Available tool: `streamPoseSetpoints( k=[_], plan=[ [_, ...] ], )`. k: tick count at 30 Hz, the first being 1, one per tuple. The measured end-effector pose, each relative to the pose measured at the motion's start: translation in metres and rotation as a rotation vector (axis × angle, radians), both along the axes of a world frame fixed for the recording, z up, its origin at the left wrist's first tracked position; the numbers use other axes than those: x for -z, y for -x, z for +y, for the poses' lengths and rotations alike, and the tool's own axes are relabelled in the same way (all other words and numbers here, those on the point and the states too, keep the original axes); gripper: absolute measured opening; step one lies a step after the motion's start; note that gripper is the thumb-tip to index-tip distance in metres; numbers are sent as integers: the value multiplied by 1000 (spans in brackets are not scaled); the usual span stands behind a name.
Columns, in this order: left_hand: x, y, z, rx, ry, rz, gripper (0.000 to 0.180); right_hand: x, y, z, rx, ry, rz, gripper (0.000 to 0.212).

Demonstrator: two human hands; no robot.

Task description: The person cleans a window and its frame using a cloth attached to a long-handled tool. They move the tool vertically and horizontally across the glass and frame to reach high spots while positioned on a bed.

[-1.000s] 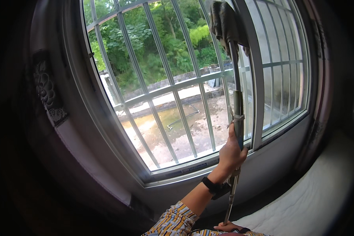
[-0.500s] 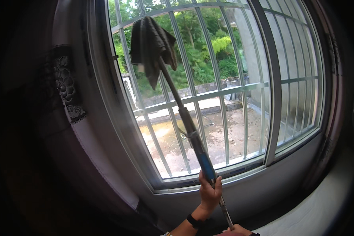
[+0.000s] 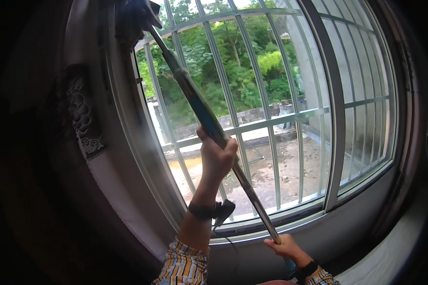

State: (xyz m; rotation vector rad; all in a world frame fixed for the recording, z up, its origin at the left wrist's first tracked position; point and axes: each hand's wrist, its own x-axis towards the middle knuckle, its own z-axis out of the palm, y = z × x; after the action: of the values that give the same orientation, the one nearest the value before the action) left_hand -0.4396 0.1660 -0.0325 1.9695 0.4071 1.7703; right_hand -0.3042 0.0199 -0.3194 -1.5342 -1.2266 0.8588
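Note:
A long mop (image 3: 199, 109) slants across the window (image 3: 266, 126) from lower right to upper left. Its metal handle runs down to a darker sleeve with a blue part, and a dark cloth (image 3: 133, 19) covers the head at the top left, by the window frame. My left hand (image 3: 218, 154) is closed round the sleeve about midway along, with a dark band and a small dark device on that wrist. Lower down, my right hand (image 3: 287, 249) is wrapped round the metal handle near its bottom end. A dark band circles the right wrist too.
Metal bars (image 3: 273, 156) stand just outside the glass. To the left hangs a curtain (image 3: 83, 109) with a dark patterned strip. A pale padded surface (image 3: 390, 251) lies at the lower right, beneath the sill. Trees and a littered yard show outside.
The mop's cloth-covered head has swung up and left from the glass to the window's upper left frame. Both my hands have risen with the handle, the left one most.

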Motion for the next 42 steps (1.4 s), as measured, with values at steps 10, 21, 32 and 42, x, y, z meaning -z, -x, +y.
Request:
streamPoseSetpoints(
  k=[10, 21, 32, 42],
  plan=[
    [-21, -74, -14, -13, -46, 202, 63, 0, -32, -11, 64, -91, 225, 42],
    [88, -164, -82, 150, -106, 536, 77, 114, -7, -63, 211, 73, 683, 39],
    [150, -107, -114, 159, -114, 626, 84, 141, 32, -114, -4, 275, 558, 38],
    [16, -63, -50, -117, -121, 336, 70, 33, 18, -30, -84, 165, 380, 36]
  ],
)
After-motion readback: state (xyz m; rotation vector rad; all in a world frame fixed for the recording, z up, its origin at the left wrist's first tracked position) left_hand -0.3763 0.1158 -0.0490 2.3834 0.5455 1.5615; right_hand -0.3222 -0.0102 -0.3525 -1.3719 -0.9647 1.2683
